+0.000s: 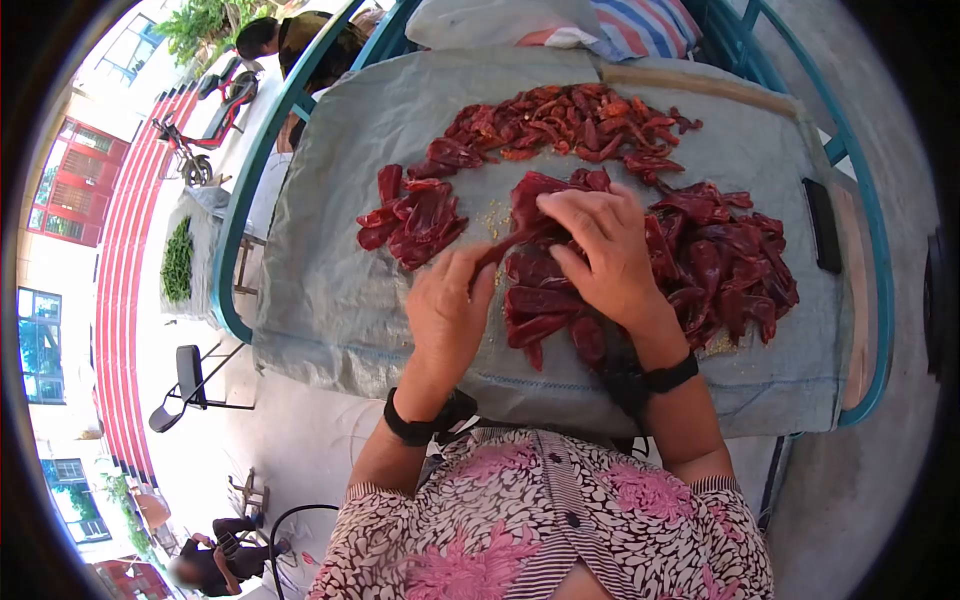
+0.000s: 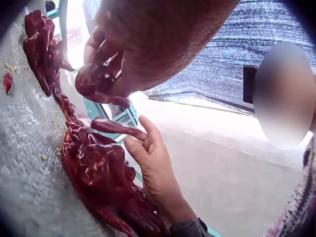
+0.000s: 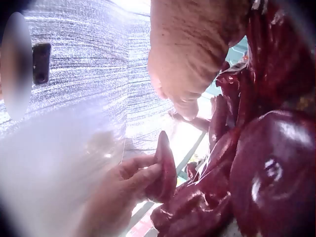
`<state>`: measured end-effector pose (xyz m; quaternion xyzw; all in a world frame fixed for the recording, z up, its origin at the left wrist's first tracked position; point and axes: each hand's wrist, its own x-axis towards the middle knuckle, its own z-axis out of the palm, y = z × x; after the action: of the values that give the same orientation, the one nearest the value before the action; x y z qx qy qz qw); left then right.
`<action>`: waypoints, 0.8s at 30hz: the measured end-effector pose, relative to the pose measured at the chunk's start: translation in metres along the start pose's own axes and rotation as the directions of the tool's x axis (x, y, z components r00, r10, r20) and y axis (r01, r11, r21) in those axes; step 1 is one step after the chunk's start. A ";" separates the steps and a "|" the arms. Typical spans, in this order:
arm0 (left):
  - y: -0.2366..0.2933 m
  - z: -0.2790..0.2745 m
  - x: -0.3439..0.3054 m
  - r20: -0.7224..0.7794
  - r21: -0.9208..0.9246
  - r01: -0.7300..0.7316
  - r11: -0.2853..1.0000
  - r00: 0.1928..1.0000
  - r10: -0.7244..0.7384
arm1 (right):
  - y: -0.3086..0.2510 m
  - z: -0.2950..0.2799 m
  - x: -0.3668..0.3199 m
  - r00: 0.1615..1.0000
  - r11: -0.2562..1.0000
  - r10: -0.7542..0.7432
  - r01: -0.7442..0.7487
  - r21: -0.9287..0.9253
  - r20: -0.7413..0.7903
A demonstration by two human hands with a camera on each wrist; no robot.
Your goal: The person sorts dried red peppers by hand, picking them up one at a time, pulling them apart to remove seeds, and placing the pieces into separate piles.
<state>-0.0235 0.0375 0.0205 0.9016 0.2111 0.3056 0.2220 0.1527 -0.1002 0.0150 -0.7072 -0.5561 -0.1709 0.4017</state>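
My left hand (image 1: 445,308) grips a dark red dried chili pepper (image 3: 167,170), its pointed tip sticking up past the fingers in the right wrist view. Facing it, my right hand (image 1: 605,255) pinches a slender dried chili (image 2: 117,128) between thumb and fingers. Both hands are above the cloth-covered table, close together. Below and beside the right hand lies a large heap of dried red chilies (image 1: 715,265). To the left of the hands is a smaller pile of chilies (image 1: 412,220). Pale seeds are scattered on the cloth between the piles.
A long pile of brighter, shrivelled chilies (image 1: 570,120) lies at the back of the grey woven cloth (image 1: 330,290). Teal metal rails (image 1: 868,230) run along the sides. A black phone (image 1: 822,226) rests near the right edge. Sacks (image 1: 500,22) sit behind.
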 end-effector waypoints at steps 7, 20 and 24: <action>0.007 0.008 0.002 0.045 -0.007 -0.132 0.991 0.990 0.133 | 0.007 0.009 -0.010 0.986 0.974 -0.096 0.065 0.217 0.136; -0.061 -0.007 0.028 -0.109 0.388 0.119 0.914 0.991 -0.083 | 0.011 0.006 -0.005 0.986 0.994 0.111 -0.109 0.023 -0.125; -0.030 -0.016 0.016 -0.062 0.011 0.112 0.994 0.992 -0.111 | 0.008 0.006 -0.005 0.996 0.994 0.047 -0.039 0.099 -0.077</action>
<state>-0.0294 0.0745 0.0239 0.8800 0.2702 0.3187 0.2257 0.1575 -0.0992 0.0052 -0.6912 -0.5322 -0.1628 0.4610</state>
